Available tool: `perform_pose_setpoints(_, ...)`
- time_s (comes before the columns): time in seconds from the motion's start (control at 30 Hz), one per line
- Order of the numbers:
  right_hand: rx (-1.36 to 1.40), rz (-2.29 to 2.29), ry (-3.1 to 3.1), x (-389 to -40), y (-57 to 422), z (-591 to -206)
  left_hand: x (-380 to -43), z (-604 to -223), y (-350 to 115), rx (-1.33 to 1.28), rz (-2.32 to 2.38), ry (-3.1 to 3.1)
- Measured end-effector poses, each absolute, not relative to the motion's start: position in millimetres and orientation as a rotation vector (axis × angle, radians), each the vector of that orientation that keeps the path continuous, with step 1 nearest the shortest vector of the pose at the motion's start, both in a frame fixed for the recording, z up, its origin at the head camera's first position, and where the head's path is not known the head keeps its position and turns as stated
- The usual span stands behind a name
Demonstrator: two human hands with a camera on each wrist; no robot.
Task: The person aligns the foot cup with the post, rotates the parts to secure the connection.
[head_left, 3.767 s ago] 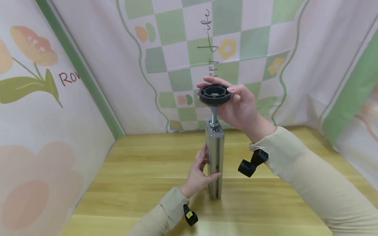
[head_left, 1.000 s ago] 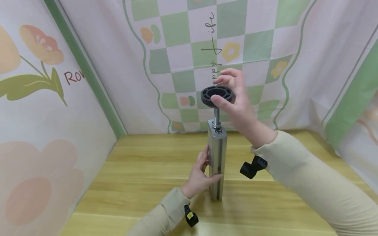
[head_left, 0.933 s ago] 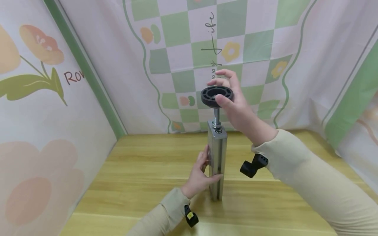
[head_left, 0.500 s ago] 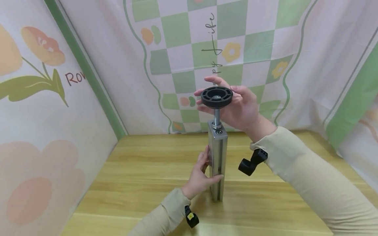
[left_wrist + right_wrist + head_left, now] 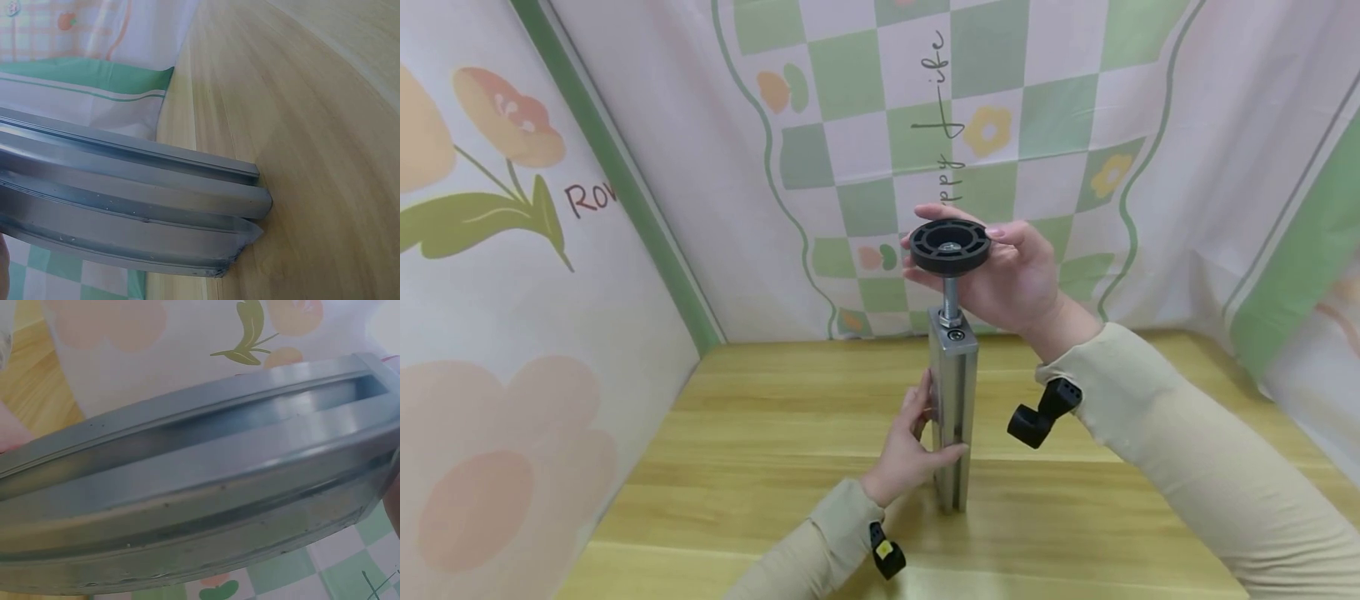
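Observation:
An aluminium extrusion profile (image 5: 955,400) stands upright on the wooden table. From its end cap rises a threaded stem (image 5: 951,293) with a hex nut (image 5: 950,321) at the base, topped by the round black pad of a levelling foot (image 5: 951,265). My left hand (image 5: 901,454) grips the profile low down, thumb across its near face. Up at the pad, my right hand (image 5: 1018,275) holds the rim, thumb on the right edge and fingers curled behind. The left wrist view shows the grooved lower end of the profile (image 5: 125,187); its slotted side (image 5: 206,456) fills the right wrist view.
The wooden table (image 5: 760,467) meets a printed checkered curtain (image 5: 850,133) behind the profile. More flowered cloth hangs at the left and right. A black camera mount (image 5: 1041,414) sits on the right wrist, another mount (image 5: 886,550) on the left.
My right hand has turned around the pad: its thumb has gone from the near rim to the right edge, and its fingers have closed in behind. The left hand and profile stay put.

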State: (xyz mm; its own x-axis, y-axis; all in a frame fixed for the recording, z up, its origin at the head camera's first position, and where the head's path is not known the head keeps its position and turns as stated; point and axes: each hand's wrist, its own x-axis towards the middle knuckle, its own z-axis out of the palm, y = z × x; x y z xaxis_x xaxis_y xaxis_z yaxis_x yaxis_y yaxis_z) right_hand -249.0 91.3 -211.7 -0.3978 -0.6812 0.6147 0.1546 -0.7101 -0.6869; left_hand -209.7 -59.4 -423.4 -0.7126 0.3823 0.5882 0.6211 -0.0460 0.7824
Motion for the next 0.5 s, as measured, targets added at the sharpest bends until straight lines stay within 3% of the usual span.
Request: perform_pose_setpoints(0.5, -1.420, -2.177, 1.182, -244.9, 100.0, -215.1, -209.6, -424.6, -59.1, -1.080, -1.869, -2.033)
